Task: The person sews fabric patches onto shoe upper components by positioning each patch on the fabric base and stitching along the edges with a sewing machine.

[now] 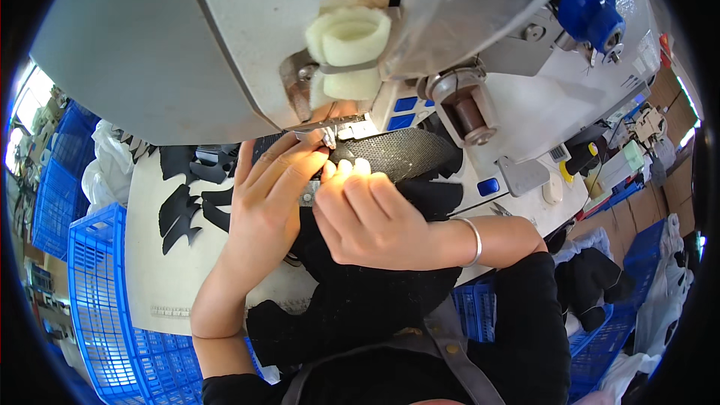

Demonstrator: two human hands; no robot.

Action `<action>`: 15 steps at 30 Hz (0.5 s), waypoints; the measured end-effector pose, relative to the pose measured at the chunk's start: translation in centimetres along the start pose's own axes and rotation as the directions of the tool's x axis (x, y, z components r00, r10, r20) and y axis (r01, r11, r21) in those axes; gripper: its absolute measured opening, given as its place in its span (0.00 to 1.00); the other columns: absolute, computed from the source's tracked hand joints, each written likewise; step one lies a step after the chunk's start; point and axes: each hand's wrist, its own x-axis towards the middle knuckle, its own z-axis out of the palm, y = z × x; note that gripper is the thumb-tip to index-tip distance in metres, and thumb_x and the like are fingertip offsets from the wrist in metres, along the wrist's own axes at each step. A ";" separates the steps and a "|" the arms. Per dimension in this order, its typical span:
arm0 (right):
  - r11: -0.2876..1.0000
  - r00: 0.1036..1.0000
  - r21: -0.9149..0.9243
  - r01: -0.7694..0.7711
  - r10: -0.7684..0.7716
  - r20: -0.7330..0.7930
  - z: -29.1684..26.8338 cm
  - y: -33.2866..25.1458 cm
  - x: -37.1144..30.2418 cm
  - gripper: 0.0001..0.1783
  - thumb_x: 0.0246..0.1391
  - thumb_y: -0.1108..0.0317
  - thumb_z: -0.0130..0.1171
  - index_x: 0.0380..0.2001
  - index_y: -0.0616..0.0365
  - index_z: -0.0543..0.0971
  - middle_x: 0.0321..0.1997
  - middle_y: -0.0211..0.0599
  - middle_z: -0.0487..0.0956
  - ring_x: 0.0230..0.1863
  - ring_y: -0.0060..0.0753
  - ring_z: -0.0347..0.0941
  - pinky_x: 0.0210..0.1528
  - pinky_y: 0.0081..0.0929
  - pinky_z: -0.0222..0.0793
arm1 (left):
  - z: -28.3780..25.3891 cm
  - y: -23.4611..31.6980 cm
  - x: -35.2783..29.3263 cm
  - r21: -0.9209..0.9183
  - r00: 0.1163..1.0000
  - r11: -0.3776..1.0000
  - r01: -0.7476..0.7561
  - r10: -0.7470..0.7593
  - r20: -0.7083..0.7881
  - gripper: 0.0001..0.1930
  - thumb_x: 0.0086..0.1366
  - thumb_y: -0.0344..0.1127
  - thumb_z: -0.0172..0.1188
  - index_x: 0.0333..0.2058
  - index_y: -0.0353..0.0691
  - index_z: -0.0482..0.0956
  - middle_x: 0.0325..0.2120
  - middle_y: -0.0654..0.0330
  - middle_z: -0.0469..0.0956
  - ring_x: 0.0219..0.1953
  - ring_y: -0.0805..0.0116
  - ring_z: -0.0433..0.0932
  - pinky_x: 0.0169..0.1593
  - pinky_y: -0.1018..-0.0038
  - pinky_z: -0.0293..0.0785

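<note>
Below the sewing machine head [127,52], a lamp lights a dark mesh fabric piece [409,151] at the metal presser foot [330,136]. My left hand [274,191] lies over the fabric's left part with its fingers stretched toward the foot, open. Just right of the foot, my right hand [369,214] is closed, its curled fingertips pinching the near edge of the mesh fabric. Black fabric [352,292] hangs from under my hands over the table's near edge onto my lap. The needle's tip cannot be made out.
Black cut pieces [178,217] lie on the white table [150,277] at the left. A blue crate [97,285] stands against its left side. Small scissors [502,211] rest at the right, near a dark thread cone [581,157]. Dark fabric [592,281] is heaped beyond my right elbow.
</note>
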 end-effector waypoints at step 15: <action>0.802 0.975 0.576 -0.162 0.039 0.219 -3.5 2.7 -0.7 0.17 0.40 0.72 0.59 0.38 0.63 0.79 0.39 0.42 0.75 0.40 0.44 0.75 0.38 0.32 0.73 | 1.0 -1.1 0.9 0.113 0.933 0.955 -0.275 0.293 -0.208 0.15 0.45 0.27 0.62 0.35 0.33 0.80 0.35 0.57 0.76 0.39 0.61 0.78 0.42 0.67 0.75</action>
